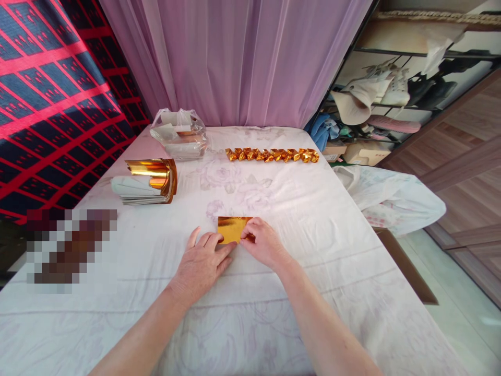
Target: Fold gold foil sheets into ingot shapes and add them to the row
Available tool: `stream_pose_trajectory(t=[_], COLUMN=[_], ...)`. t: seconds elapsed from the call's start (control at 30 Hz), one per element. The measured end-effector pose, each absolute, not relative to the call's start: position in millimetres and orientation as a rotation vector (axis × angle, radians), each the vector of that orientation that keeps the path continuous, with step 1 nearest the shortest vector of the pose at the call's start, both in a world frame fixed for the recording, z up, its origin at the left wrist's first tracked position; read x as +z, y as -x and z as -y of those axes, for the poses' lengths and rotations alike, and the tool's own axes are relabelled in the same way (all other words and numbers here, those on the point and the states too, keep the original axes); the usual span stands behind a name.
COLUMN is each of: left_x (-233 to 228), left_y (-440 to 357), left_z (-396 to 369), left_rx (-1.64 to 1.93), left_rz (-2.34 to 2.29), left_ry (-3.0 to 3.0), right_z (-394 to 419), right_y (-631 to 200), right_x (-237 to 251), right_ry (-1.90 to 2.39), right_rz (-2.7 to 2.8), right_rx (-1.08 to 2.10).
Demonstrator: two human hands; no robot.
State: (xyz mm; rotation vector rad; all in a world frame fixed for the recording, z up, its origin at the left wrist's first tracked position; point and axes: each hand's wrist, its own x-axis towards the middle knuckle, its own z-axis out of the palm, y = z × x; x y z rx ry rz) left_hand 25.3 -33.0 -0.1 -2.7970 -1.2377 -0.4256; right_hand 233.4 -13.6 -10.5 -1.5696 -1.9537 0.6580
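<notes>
A small sheet of gold foil paper [230, 227] lies flat on the white cloth-covered table [297, 219] in front of me. My left hand [201, 261] rests palm down, its fingertips pressing the sheet's lower left edge. My right hand [263, 243] pinches the sheet's right edge between thumb and fingers. A row of several folded gold paper pieces [273, 154] lies in a line near the table's far edge.
A curled stack of gold and white foil sheets [151, 180] sits at the left. Behind it is a clear plastic bag [179, 134]. A pink curtain [235, 57] hangs at the back. A cluttered shelf [387, 89] stands right, with a white bag [391, 196] beside the table.
</notes>
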Motion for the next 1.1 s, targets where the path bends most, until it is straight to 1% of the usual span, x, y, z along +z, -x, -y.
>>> stream_pose_trajectory(t=[0.37,0.47,0.6,0.67,1.1], left_x=[0.6,0.3,0.2,0.3,-2.5], left_y=[-20.5,-21.2,-22.0,-22.0,-8.5], left_z=[33.3,33.3,33.5,33.6,29.8], left_rx=[-0.466,-0.460,-0.453,-0.462,-0.559], left_rz=[1.256,1.256,1.259,1.262,1.310], left_ry=[2.820,2.816,2.811,2.814,2.870], right_z=[12.6,14.5,17.5,17.6,11.3], right_y=[-243.1,-237.3,-226.0,-224.0,-252.2], right_x=[-12.5,-12.6,-11.0,-10.9,-9.6], right_ry=[1.449,1.495,1.693,1.714,1.381], right_rz=[1.991,1.993,1.967,1.969,1.984], right_rx=[0.747,0.674,0.519,0.515,0.849])
